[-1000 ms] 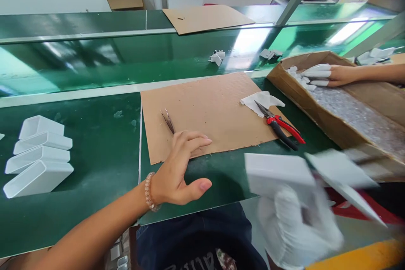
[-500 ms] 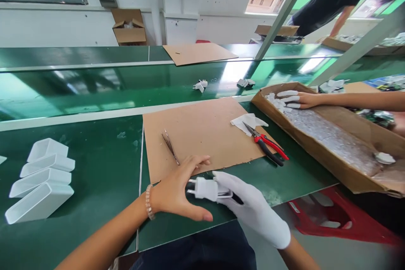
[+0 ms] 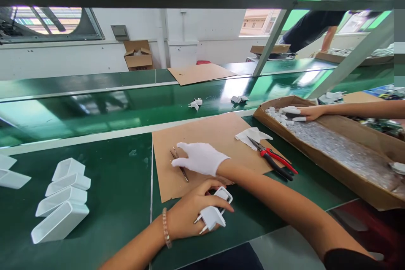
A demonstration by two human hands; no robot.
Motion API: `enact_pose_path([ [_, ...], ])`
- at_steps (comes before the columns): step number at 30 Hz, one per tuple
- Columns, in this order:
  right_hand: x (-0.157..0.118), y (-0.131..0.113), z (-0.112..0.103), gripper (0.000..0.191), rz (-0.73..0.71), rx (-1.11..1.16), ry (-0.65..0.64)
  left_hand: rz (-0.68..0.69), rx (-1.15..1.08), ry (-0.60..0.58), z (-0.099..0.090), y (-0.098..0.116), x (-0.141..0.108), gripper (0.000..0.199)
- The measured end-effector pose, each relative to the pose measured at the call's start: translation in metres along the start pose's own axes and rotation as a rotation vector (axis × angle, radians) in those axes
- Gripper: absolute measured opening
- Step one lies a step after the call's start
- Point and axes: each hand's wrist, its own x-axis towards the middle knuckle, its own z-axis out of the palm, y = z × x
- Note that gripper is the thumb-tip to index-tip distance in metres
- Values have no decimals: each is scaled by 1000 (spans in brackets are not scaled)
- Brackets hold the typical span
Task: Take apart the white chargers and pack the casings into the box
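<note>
Tweezers [image 3: 184,173] lie on the cardboard sheet [image 3: 205,130] under my gloved right hand [image 3: 202,158], between its parted thumb and fingers; whether these touch the metal I cannot tell. I judge the step in hand to be taking up the tweezers, and the next move seems to call for a light pinch while the other hand stays steady. Nearer me, my bare left hand [image 3: 186,215] is curled around a white plug piece [image 3: 213,218], one finger across it, prongs pointing left and toward me. Pliers [image 3: 275,160] lie right of my gloved hand.
</note>
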Motion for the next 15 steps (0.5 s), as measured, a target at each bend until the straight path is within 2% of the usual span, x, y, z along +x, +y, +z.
enact_pose_path([
  [1,12,-9,6,56,-14,-30,-22,-8,20,12,1,0,0,32],
  [3,28,-23,16,41,-45,-96,-55,-36,57,23,1,2,0,29],
  [5,35,-32,21,24,-67,-150,-75,-81,70,11,-1,5,2,28],
  [6,36,-34,21,23,-73,-167,-78,-103,68,1,-1,6,2,28],
  [8,37,-30,16,30,-80,-177,-68,-128,53,-25,-1,6,3,29],
  [11,46,-12,-5,39,-64,-169,12,-141,43,-42,4,-1,1,31],
  [15,82,21,-39,86,43,-213,168,-206,69,-22,7,-19,-3,26],
])
